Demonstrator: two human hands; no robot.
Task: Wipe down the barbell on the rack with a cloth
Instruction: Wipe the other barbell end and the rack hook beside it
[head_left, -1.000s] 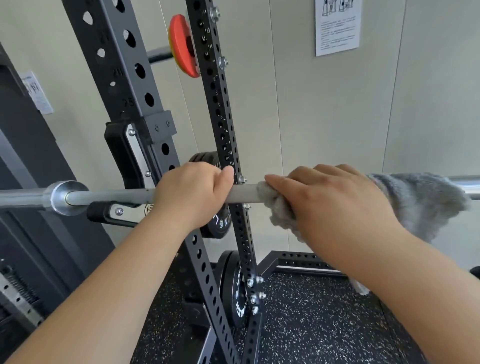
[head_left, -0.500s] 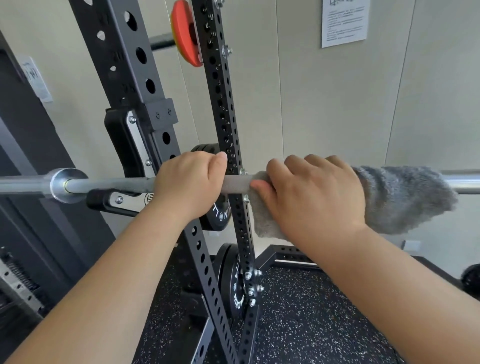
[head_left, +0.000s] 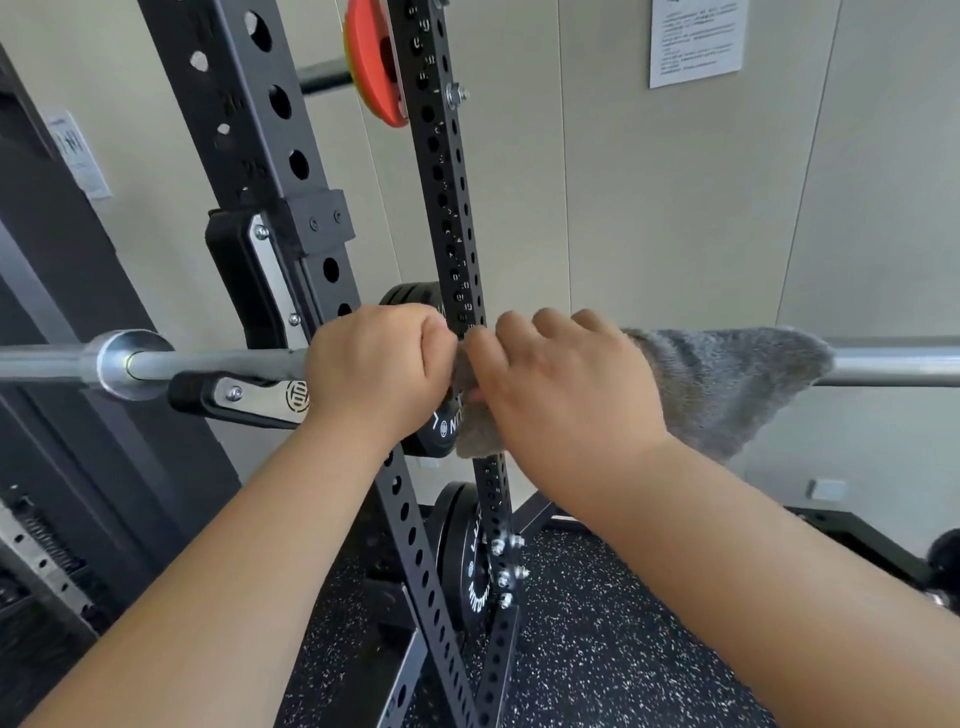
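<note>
The barbell lay level across the rack, its long axis running straight from left to right in the view. It was seated in the J-hook on the front upright at the left. Its sleeve collar stood just outside that hook, and the bare shaft ran on past the right edge of the view.

The left hand was clenched round the bare shaft just inside the J-hook, knuckles up, seemingly steadying the bar. The right hand sat immediately to its right, almost touching it. Its fingers were curled over the top of the bar, grasping the grey cloth around the shaft; the thumb was hidden underneath.

The cloth was draped over the bar. A short flap hung below the right hand's fingertips, and the larger part trailed along the shaft to the right of the wrist.

The right hand was plainly the working one, and the wipe had to follow the bar's axis. Leftward there was no room, since the left fist blocked that way. Any further stroke looked bound to go right along the uncovered shaft, unless the left hand gave up its place.
</note>
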